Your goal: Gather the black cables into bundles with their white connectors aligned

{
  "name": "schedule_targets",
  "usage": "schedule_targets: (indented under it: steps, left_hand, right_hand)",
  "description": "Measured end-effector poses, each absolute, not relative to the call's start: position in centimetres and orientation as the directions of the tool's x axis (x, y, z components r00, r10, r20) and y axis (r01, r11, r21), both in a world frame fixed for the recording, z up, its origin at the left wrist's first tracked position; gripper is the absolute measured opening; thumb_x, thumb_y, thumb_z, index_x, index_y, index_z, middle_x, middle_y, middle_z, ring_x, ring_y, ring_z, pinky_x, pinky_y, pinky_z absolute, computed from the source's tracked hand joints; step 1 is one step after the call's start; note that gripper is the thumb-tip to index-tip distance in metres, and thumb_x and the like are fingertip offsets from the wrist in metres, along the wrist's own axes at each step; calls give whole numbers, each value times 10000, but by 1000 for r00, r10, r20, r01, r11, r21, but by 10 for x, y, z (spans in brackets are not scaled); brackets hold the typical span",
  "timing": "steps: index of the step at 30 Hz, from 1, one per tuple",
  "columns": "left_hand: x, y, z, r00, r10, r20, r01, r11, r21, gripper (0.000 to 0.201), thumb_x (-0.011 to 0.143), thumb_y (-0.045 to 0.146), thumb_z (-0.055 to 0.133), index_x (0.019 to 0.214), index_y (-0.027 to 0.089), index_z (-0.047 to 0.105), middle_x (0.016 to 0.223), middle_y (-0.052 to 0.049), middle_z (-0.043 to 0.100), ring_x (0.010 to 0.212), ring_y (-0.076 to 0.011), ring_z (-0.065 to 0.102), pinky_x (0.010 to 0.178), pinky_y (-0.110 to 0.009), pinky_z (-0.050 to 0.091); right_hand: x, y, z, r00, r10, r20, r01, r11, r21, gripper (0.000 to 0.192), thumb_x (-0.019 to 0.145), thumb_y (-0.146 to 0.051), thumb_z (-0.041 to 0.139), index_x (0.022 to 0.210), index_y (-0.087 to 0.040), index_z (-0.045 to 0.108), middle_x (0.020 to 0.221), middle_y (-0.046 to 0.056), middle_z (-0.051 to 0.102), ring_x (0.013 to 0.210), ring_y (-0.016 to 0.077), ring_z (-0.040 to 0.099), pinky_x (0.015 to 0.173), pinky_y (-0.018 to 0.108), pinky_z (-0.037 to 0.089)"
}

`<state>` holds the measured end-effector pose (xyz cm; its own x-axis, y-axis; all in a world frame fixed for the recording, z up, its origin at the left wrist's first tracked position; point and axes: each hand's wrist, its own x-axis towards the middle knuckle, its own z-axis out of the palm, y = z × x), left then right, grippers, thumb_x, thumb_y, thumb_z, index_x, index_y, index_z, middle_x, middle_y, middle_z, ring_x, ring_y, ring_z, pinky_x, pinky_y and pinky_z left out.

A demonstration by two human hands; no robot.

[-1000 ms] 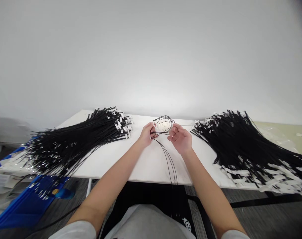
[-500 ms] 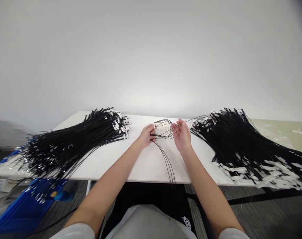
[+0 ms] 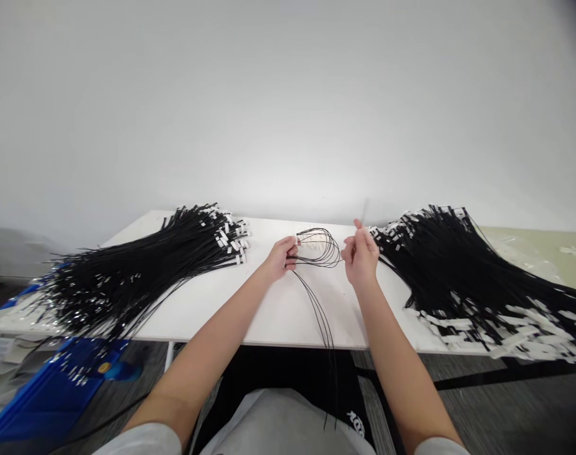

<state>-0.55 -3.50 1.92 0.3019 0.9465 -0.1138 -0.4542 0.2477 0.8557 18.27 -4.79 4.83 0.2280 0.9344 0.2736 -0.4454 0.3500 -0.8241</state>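
Item: looped black cables [image 3: 318, 248], a small bunch, held above the middle of the white table [image 3: 288, 309], tails trailing off the near edge toward the lap

Handling, as a judgement: keep the loops even and the pinch firm, so no strand springs free; draw any single cable clear of its neighbours, without snagging

Left hand [image 3: 282, 258]: closed in a pinch on the loop's white-tagged ends

Right hand [image 3: 362, 253]: fingers gathered, nearly closed, at the edge of the right heap of tagged cables [image 3: 463, 272]; a thin strand seems pinched, too blurred to confirm

Also present: left heap of tagged cables [image 3: 140, 272]; blue bin [image 3: 45, 392] on the floor
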Motion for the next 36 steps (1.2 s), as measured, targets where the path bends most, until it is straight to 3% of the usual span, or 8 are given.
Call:
schedule_targets:
  steps: [3, 6, 9, 13, 19, 36]
  left_hand:
    - [-4, -35, 19, 273, 954, -122, -459, 241, 855, 277, 697, 419, 603, 792, 172, 522, 575, 66, 314, 341, -6, 219, 307, -150, 138]
    - [-3, -35, 21, 227, 966, -119, -472, 216, 855, 240, 660, 345, 636, 776, 169, 523, 659, 43, 414, 346, 2, 255, 302, -149, 140]
    - [-3, -37, 23, 233, 965, -117, -470, 217, 855, 225, 654, 320, 638, 780, 169, 529, 707, 31, 455, 348, 6, 258, 303, -152, 148]
    - [-4, -38, 25, 274, 957, -98, -482, 225, 847, 255, 681, 380, 623, 774, 163, 527, 730, 24, 463, 359, 5, 260, 311, -155, 150]
    - [-4, -38, 24, 280, 955, -94, -495, 228, 838, 265, 677, 383, 629, 795, 167, 530, 717, 23, 464, 362, 1, 257, 312, -153, 152]
    - [-2, -41, 25, 270, 961, -53, -429, 170, 887, 304, 678, 442, 618, 767, 163, 537, 739, 14, 461, 368, 6, 256, 306, -145, 146]
  right_hand:
    - [170, -58, 43, 19, 911, 412, -127, 411, -903, 300, 752, -383, 588, 1001, -216, 603, 568, -40, 578, 355, 37, 335, 353, 187, 256]
    - [162, -63, 37, -88, 824, 560, 193, 566, -801, 169, 743, -331, 582, 824, -201, 654, 651, 2, 619, 441, 61, 396, 435, 212, 332]
    - [162, -62, 35, -39, 776, 630, 388, 592, -706, 148, 744, -308, 562, 759, -193, 653, 668, 5, 605, 475, 70, 394, 468, 218, 341]
    - [167, -58, 35, 59, 799, 599, 401, 530, -747, 152, 734, -317, 567, 720, -178, 629, 574, -16, 504, 510, 82, 393, 480, 210, 339]
    - [169, -57, 35, 59, 816, 575, 385, 513, -767, 77, 702, -248, 572, 688, -175, 594, 517, -55, 323, 504, 74, 290, 488, 208, 297]
    - [168, -57, 35, 91, 869, 487, 386, 420, -822, 117, 703, -288, 544, 680, -179, 579, 502, -66, 268, 488, 75, 259, 474, 209, 276]
